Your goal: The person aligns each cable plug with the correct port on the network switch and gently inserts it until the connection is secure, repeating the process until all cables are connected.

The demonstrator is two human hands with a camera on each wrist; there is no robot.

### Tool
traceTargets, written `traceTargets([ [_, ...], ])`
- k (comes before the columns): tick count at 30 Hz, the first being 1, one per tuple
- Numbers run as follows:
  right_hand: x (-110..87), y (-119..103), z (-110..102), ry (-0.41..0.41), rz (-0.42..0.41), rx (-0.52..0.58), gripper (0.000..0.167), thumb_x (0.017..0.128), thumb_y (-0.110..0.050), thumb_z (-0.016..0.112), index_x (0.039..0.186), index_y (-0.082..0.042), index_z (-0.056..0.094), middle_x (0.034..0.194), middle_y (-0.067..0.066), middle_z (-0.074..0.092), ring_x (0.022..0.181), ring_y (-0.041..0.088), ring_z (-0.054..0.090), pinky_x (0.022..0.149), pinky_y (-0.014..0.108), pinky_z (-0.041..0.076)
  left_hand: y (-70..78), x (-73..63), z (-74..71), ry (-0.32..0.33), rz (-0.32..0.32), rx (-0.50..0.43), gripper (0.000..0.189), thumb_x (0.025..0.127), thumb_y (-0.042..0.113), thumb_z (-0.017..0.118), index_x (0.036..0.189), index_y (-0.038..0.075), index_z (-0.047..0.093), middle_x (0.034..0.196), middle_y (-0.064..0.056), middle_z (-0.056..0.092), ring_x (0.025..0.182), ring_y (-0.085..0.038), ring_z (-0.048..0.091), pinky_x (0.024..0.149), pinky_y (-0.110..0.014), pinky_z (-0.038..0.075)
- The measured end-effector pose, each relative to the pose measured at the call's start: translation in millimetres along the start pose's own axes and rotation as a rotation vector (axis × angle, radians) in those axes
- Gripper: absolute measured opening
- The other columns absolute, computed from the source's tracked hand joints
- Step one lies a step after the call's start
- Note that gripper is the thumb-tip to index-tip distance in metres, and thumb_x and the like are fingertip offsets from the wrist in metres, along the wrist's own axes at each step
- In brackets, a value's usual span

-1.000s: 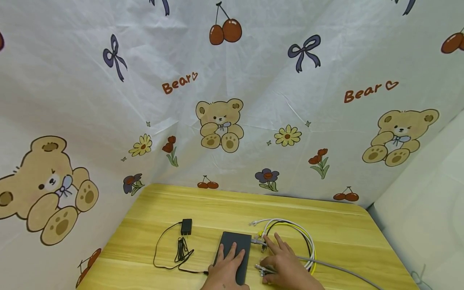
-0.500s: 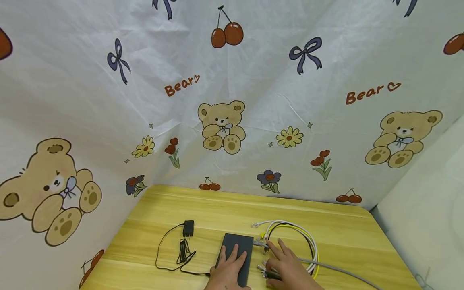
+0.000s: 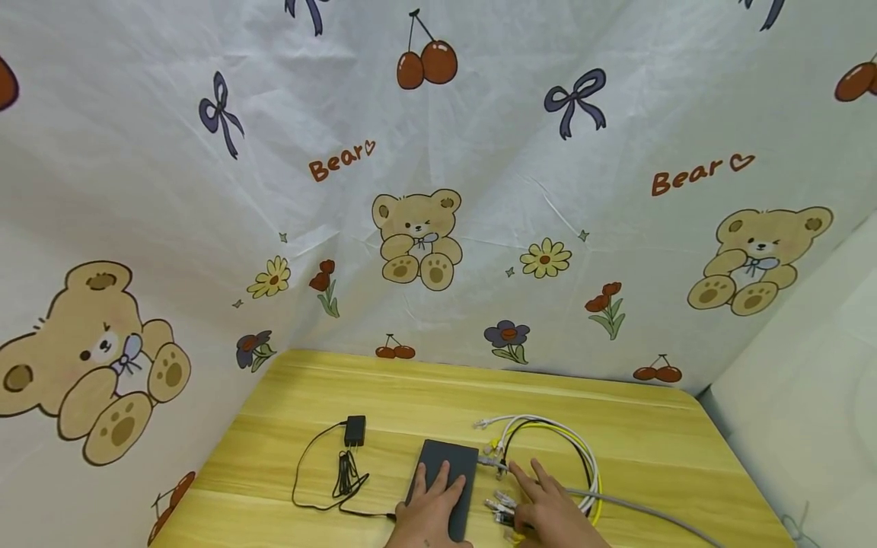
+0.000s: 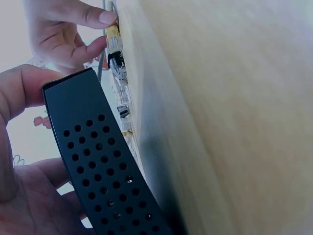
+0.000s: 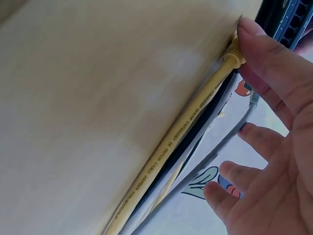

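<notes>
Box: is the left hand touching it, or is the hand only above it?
Touching. The left wrist view shows it plainly: the thumb of the left hand lies against the edge of the box, with no gap.

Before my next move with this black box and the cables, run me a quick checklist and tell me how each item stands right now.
1. Left hand resting on the black box: ok, spread across its top.
2. Right hand on the yellow plug: ok, it appears to pinch it.
3. Row of ports on the right hand's side: ok, visible in the right wrist view.
4. Yellow plug clear of other cable ends: not ok, loose plugs crowd it.
5. Gray plug fully seated: cannot tell, though it meets the box's edge.
6. Power adapter plugged in: not ok, it lies on the table.
</notes>
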State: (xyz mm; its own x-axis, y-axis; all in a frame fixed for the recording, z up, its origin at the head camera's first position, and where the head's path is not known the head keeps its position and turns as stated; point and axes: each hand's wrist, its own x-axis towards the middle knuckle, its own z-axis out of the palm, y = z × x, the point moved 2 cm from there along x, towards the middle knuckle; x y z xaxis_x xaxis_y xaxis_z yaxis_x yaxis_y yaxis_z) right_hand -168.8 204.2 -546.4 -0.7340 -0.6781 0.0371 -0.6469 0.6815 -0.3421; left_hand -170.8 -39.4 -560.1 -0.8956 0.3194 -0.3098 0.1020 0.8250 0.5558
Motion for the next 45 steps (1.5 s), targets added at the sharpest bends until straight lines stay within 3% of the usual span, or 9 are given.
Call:
traceTargets([
  [7, 0.7, -2.3, -0.1, -0.007, 0.001, -0.069, 0.013, 0.081, -0.043, 0.079, 0.078, -0.035, 0.069, 0.150, 0.026, 0.043, 0.132, 0.065, 0.034, 0.086, 0.073, 0.046, 0.3, -0.7, 2.1, 0.009, 0.015, -0.003, 0.080, 0.072, 0.054, 0.085, 0.144, 0.042, 0.051, 0.161, -0.009, 0.033, 0.147, -0.053, 0.014, 0.082, -0.085, 0.033],
  [14, 1.5, -5.4, -0.4, 0.012, -0.003, -0.060, 0.015, 0.081, -0.047, 0.077, 0.082, -0.035, 0.067, 0.148, 0.027, 0.045, 0.129, 0.067, 0.035, 0.085, 0.075, 0.044, 0.1, -1.9, 2.0, 0.010, 0.044, -0.043, 0.071, 0.074, 0.047, 0.086, 0.137, 0.053, 0.054, 0.162, -0.012, 0.030, 0.146, -0.057, 0.009, 0.081, -0.087, 0.031],
  [26, 5.4, -12.5, 0.6, 0.066, 0.002, -0.036, 0.021, 0.080, -0.033, 0.082, 0.072, -0.032, 0.062, 0.144, 0.031, 0.048, 0.128, 0.071, 0.031, 0.087, 0.076, 0.043, -0.5, -2.6, 3.5, 0.020, 0.056, -0.041, 0.070, 0.074, 0.045, 0.086, 0.136, 0.052, 0.055, 0.162, -0.014, 0.028, 0.146, -0.058, 0.006, 0.082, -0.088, 0.028],
  [35, 9.2, -15.5, 1.3, 0.031, 0.039, 0.081, 0.019, 0.081, -0.046, 0.077, 0.091, -0.030, 0.071, 0.144, 0.039, 0.041, 0.126, 0.078, 0.020, 0.084, 0.083, 0.036, 1.0, -2.3, 1.4, 0.029, 0.050, -0.060, 0.072, 0.073, 0.045, 0.087, 0.137, 0.049, 0.056, 0.162, -0.014, 0.029, 0.146, -0.058, 0.005, 0.081, -0.089, 0.027],
  [40, 11.8, -19.2, 1.7, 0.020, 0.070, 0.055, 0.015, 0.080, -0.041, 0.080, 0.085, -0.029, 0.074, 0.144, 0.039, 0.042, 0.127, 0.076, 0.022, 0.085, 0.082, 0.037, 1.2, -2.1, 1.9, 0.036, 0.056, -0.066, 0.072, 0.072, 0.043, 0.088, 0.136, 0.051, 0.056, 0.162, -0.015, 0.029, 0.146, -0.058, 0.004, 0.081, -0.090, 0.025],
  [45, 13.7, -23.6, 2.9, 0.061, 0.084, -0.017, 0.008, 0.086, -0.031, 0.078, 0.082, -0.026, 0.072, 0.145, 0.034, 0.045, 0.133, 0.071, 0.022, 0.091, 0.079, 0.037, 1.6, -2.9, 3.1, 0.044, 0.081, -0.051, 0.065, 0.073, 0.041, 0.088, 0.129, 0.057, 0.059, 0.161, -0.016, 0.029, 0.144, -0.061, 0.006, 0.079, -0.089, 0.027],
])
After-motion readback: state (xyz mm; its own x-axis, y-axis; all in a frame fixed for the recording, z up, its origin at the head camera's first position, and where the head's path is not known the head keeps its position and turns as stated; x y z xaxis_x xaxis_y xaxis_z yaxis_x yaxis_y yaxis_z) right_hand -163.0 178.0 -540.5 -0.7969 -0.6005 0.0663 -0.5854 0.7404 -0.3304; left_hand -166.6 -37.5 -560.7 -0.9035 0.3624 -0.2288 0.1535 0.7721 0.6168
